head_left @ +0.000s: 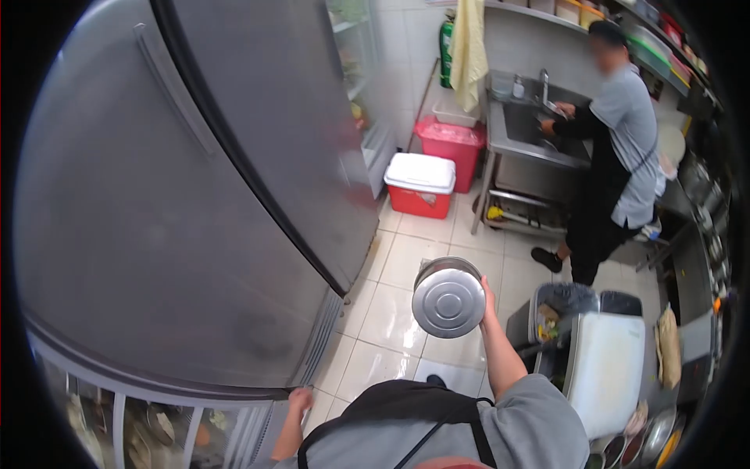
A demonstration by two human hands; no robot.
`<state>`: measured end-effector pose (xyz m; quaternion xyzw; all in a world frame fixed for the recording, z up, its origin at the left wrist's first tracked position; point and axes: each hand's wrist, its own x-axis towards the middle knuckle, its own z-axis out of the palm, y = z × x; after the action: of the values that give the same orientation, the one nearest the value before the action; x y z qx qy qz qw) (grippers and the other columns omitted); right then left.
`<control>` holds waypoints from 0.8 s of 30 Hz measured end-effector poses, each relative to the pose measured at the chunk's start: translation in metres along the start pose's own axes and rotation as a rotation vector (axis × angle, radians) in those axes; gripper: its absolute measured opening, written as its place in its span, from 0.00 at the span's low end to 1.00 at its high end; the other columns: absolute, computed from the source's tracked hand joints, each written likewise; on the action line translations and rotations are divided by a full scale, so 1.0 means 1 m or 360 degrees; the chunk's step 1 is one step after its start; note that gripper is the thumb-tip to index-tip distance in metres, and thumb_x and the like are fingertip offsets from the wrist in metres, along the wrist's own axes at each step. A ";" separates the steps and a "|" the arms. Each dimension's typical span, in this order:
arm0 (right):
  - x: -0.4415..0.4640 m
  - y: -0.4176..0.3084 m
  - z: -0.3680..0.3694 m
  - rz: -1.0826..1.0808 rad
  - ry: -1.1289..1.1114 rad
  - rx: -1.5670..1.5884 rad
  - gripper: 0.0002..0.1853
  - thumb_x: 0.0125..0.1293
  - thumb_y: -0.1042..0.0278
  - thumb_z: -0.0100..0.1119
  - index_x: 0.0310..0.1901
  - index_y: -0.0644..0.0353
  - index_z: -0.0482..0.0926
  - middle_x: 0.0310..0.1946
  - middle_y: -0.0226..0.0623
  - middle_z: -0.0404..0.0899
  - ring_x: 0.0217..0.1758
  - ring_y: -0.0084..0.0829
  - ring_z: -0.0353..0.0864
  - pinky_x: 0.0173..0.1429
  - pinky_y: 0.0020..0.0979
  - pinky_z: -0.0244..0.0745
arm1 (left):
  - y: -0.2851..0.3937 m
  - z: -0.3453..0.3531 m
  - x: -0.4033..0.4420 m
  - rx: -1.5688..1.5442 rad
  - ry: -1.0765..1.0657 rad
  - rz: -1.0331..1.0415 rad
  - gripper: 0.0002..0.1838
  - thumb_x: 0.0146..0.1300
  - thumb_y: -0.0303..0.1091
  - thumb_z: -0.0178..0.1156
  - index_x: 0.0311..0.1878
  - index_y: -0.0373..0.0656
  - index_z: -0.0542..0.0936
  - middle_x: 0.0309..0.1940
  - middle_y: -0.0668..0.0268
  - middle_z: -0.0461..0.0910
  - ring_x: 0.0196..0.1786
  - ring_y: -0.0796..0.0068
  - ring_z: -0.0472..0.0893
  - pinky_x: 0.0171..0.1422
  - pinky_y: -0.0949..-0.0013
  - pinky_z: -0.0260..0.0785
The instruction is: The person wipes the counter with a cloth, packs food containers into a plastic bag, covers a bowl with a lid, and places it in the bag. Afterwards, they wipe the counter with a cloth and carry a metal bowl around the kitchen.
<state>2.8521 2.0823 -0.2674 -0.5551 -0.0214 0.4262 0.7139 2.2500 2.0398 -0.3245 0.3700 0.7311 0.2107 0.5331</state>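
Observation:
My right hand [489, 297] grips the side of a round metal container [448, 303], held out over the floor. A flat disc with concentric rings faces me; whether it is the lid or the base I cannot tell. My left hand [299, 399] is curled at the lower edge of the large grey refrigerator door [180, 234], which stands open. Behind that edge, at the lower left, show refrigerator shelves [156, 430] with food on them. Most of my left fingers are hidden by the door edge.
A co-worker [625, 133] stands at a steel sink [531, 129], hands under the tap. A red cooler [420, 199] with a white lid and a pink bin [461, 160] stand ahead. To my right are a trash bin [523, 324] and a white cutting board [608, 375].

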 end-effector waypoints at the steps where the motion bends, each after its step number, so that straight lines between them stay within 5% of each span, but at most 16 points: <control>1: 0.014 -0.009 0.003 0.0126 -0.0124 0.0113 0.30 0.57 0.43 0.49 0.43 0.69 0.72 0.40 0.42 0.75 0.42 0.30 0.75 0.46 0.29 0.69 | -0.019 -0.011 -0.016 0.0197 0.0040 -0.0011 0.05 0.50 0.32 0.55 0.25 0.41 0.72 0.16 0.67 0.71 0.16 0.74 0.70 0.16 0.71 0.61; 4: 0.061 -0.007 0.025 0.0055 -0.0141 0.0286 0.29 0.59 0.45 0.47 0.45 0.69 0.71 0.42 0.42 0.74 0.44 0.31 0.73 0.48 0.29 0.68 | -0.146 -0.022 -0.056 -0.0363 0.0328 -0.0374 0.07 0.49 0.35 0.51 0.24 0.44 0.74 0.18 0.63 0.72 0.20 0.66 0.73 0.19 0.61 0.63; 5: 0.062 -0.013 0.039 0.0147 -0.0157 0.0255 0.27 0.60 0.48 0.47 0.44 0.69 0.72 0.40 0.40 0.76 0.42 0.30 0.74 0.47 0.29 0.68 | -0.168 -0.017 -0.084 0.0891 0.0376 -0.0388 0.08 0.49 0.36 0.51 0.22 0.43 0.76 0.20 0.60 0.75 0.23 0.62 0.76 0.24 0.58 0.66; 6: 0.052 -0.029 0.053 0.0115 -0.0256 0.0003 0.26 0.60 0.48 0.48 0.41 0.70 0.73 0.38 0.40 0.76 0.39 0.30 0.74 0.45 0.29 0.70 | -0.184 -0.009 -0.110 0.1162 0.0392 -0.0477 0.08 0.49 0.36 0.51 0.22 0.43 0.76 0.20 0.60 0.75 0.23 0.62 0.76 0.25 0.58 0.66; 8: 0.040 -0.059 0.078 0.0071 -0.0445 -0.0521 0.26 0.60 0.48 0.49 0.40 0.71 0.73 0.36 0.39 0.76 0.37 0.29 0.75 0.42 0.29 0.70 | -0.205 0.008 -0.143 0.1098 0.0386 -0.0569 0.09 0.49 0.36 0.51 0.22 0.43 0.76 0.20 0.60 0.76 0.23 0.62 0.76 0.26 0.57 0.66; 11: 0.061 -0.034 0.106 0.0019 -0.0218 0.0098 0.26 0.59 0.47 0.50 0.35 0.69 0.75 0.30 0.39 0.77 0.30 0.29 0.75 0.37 0.29 0.71 | -0.230 0.036 -0.189 0.0990 0.0402 -0.0558 0.09 0.49 0.37 0.52 0.21 0.43 0.76 0.21 0.59 0.76 0.24 0.62 0.77 0.27 0.57 0.67; 12: 0.063 -0.026 0.114 0.0051 -0.0154 0.0033 0.26 0.58 0.47 0.50 0.34 0.70 0.75 0.30 0.39 0.77 0.31 0.29 0.75 0.36 0.29 0.71 | -0.242 0.047 -0.202 0.0973 0.0412 -0.0502 0.09 0.49 0.37 0.52 0.21 0.43 0.76 0.21 0.59 0.76 0.24 0.62 0.77 0.28 0.57 0.67; 14: 0.014 -0.041 0.144 0.0105 -0.0604 -0.0311 0.27 0.59 0.47 0.49 0.36 0.72 0.74 0.33 0.40 0.76 0.33 0.30 0.75 0.38 0.30 0.71 | -0.264 0.066 -0.223 0.1079 0.0414 -0.0271 0.10 0.49 0.38 0.52 0.21 0.43 0.76 0.22 0.58 0.77 0.25 0.61 0.77 0.29 0.57 0.67; 16: -0.008 -0.016 0.172 0.0166 -0.0702 -0.0541 0.27 0.59 0.47 0.49 0.37 0.72 0.74 0.33 0.41 0.76 0.33 0.30 0.75 0.39 0.30 0.71 | -0.284 0.084 -0.234 0.1641 0.0459 0.0368 0.10 0.49 0.38 0.52 0.20 0.43 0.76 0.22 0.58 0.77 0.25 0.61 0.77 0.30 0.57 0.68; 18: -0.038 0.015 0.191 0.0201 -0.0831 -0.0792 0.28 0.59 0.47 0.49 0.37 0.73 0.74 0.33 0.42 0.76 0.34 0.30 0.75 0.39 0.31 0.71 | -0.299 0.095 -0.241 0.1334 0.0487 0.0462 0.11 0.49 0.40 0.54 0.24 0.42 0.77 0.23 0.56 0.78 0.23 0.63 0.78 0.29 0.61 0.70; 19: -0.056 0.034 0.201 0.0187 -0.0865 -0.0744 0.27 0.59 0.48 0.50 0.36 0.72 0.75 0.30 0.42 0.76 0.31 0.29 0.75 0.37 0.31 0.71 | -0.291 0.113 -0.253 0.0243 0.0477 -0.0098 0.10 0.49 0.38 0.56 0.26 0.41 0.77 0.22 0.60 0.77 0.22 0.69 0.77 0.24 0.67 0.69; 20: -0.082 0.057 0.215 0.0186 -0.0904 -0.0679 0.26 0.58 0.49 0.51 0.34 0.72 0.76 0.27 0.42 0.77 0.28 0.28 0.76 0.36 0.31 0.72 | -0.242 0.129 -0.279 -0.0887 0.0861 -0.0529 0.09 0.49 0.36 0.57 0.27 0.40 0.76 0.20 0.64 0.76 0.20 0.75 0.76 0.20 0.74 0.68; 23: -0.210 0.083 0.237 0.0211 -0.1741 -0.1181 0.25 0.58 0.47 0.52 0.30 0.68 0.77 0.26 0.37 0.77 0.26 0.25 0.74 0.32 0.26 0.69 | -0.236 0.151 -0.336 -0.0859 0.1060 -0.0749 0.09 0.49 0.36 0.59 0.28 0.40 0.76 0.21 0.64 0.77 0.22 0.75 0.77 0.23 0.74 0.69; 24: -0.236 0.111 0.235 0.0240 -0.1811 -0.1214 0.25 0.58 0.47 0.52 0.30 0.68 0.77 0.26 0.37 0.77 0.26 0.25 0.74 0.32 0.26 0.69 | -0.303 0.180 -0.324 -0.0922 0.1046 -0.0891 0.10 0.48 0.37 0.59 0.27 0.38 0.77 0.24 0.62 0.78 0.24 0.74 0.78 0.27 0.71 0.71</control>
<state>2.5186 2.1172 -0.1624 -0.4574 -0.5028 0.6625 0.3147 2.3739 1.5824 -0.3973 -0.0882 0.8425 0.3588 0.3920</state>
